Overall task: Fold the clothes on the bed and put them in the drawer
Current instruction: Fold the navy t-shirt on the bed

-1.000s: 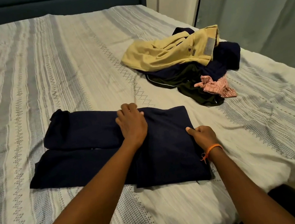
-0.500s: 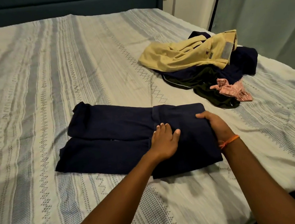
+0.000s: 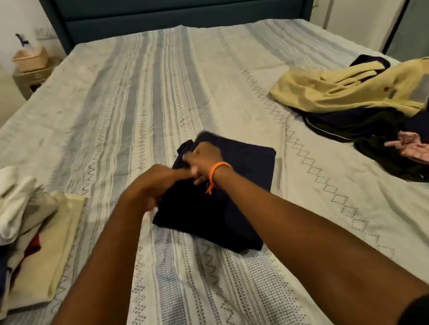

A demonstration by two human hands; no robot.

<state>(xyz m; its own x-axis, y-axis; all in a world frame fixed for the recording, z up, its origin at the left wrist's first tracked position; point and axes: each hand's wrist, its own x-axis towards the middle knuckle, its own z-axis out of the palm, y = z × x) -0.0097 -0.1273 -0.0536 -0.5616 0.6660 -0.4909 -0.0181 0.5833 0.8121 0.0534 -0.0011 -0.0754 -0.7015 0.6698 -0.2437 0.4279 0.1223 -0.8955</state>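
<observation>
We see the striped bed [image 3: 159, 93] with a stack of folded clothes [image 3: 16, 234] at its left edge and an unfolded heap [image 3: 371, 110] at the right. The folded navy garment [image 3: 241, 186] lies in the middle. Our right hand [image 3: 201, 158] grips its far left corner; our left hand [image 3: 155, 184] is blurred, so we cannot tell its grip.
</observation>
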